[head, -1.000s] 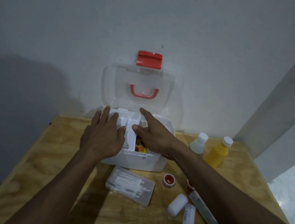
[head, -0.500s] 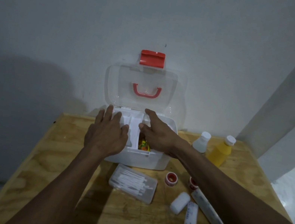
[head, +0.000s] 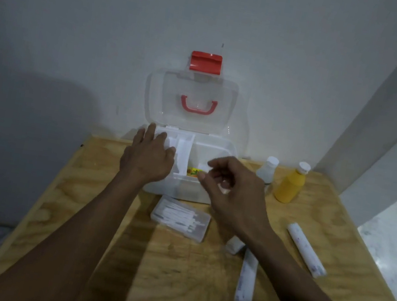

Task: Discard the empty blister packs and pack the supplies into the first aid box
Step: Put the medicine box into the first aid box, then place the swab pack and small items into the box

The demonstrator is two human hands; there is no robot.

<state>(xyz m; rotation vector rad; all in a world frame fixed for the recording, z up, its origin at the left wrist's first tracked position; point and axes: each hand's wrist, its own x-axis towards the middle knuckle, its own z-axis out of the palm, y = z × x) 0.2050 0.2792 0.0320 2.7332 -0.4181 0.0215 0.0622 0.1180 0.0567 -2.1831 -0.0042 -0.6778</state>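
Plywood makes up the table top point(head: 81, 209), which is pushed against a pale grey wall point(head: 84, 10), and from my remote seat I see the first aid box point(head: 184, 193) at its far middle edge. Its clear lid point(head: 192, 90) stands upright against the wall, red latch point(head: 205, 62) at the top and red handle point(head: 198, 105) on its face. Inside the box a white divided tray point(head: 183, 153) sits on the left side, and something orange and yellow point(head: 193, 171) shows low in the open compartment.

My left hand point(head: 148, 160) lies flat on the left part of the box, fingers straight and spread over the rim and tray. My right hand point(head: 231, 196) hovers over the right front of the box with fingers loosely curled; motion blur keeps me from telling whether they pinch anything.

Just near of the box lies a clear case of cotton swabs point(head: 180, 217). Right of it, a small white roll point(head: 235, 245) peeks from under my right wrist, with one long white tube point(head: 246, 280) nearer me and another tube point(head: 306, 249) further right. A white bottle point(head: 266, 171) and a yellow bottle point(head: 289, 185) stand upright right of the box.
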